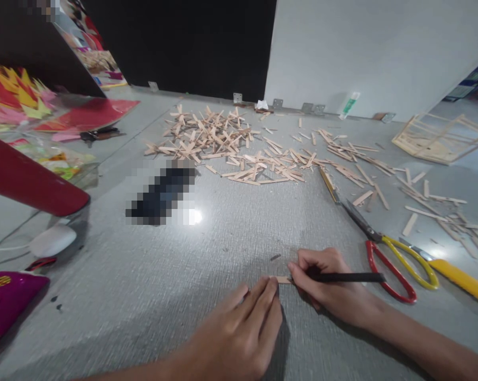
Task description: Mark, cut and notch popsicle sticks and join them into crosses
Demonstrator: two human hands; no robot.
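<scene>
My left hand (246,328) lies low in the middle, its fingertips pressing one end of a small flat wooden stick (283,280) against the grey surface. In a writing grip, my right hand (326,272) is closed around a slim black pen (352,277), whose back end points right. The pen's tip is hidden behind the fingers, at the stick's right end. Just above the stick is a small dark sliver (276,257). Scissors (381,238) with one red and one yellow handle loop lie beyond my right wrist, next to a yellow-handled cutter (459,278).
Many loose wooden sticks (210,132) are heaped at the back and scattered rightward. A stick-built frame (441,140) stands at far right. A blurred dark object (161,196) lies left of centre. At left are a red tube (32,177), a white device (53,241) and a purple packet (12,301).
</scene>
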